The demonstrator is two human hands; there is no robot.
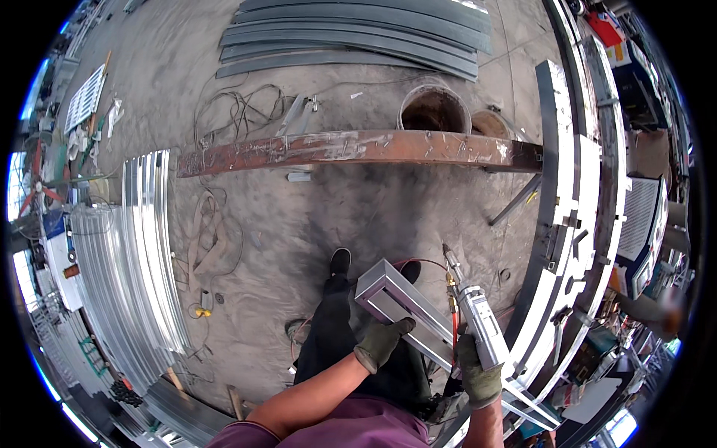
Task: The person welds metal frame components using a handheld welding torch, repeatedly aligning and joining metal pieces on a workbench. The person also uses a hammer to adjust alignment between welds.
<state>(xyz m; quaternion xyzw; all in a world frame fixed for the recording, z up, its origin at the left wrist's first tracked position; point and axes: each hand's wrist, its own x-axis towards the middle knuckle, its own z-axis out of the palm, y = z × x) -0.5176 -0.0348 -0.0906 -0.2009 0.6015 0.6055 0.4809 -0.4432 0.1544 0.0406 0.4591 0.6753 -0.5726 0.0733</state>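
My left hand (384,345), in a dark green glove, is closed over the edge of a silver metal box section (407,317). The section slants across in front of my legs, with an open slot along its upper face. My right hand (479,369), gloved too, is wrapped around the rear part of a grey power tool (482,321). The tool's narrow nose points up and away, to the right of the section and apart from its far end. A red hose (455,328) with brass fittings runs beside the tool; where it joins is unclear.
A rusty steel beam (358,149) spans ahead of my feet, with a round bin (435,110) behind it. Grey panels (351,33) lie beyond. Silver profiles (127,269) are stacked at left; long metal bars (556,224) line the right. Cables (246,108) trail on the floor.
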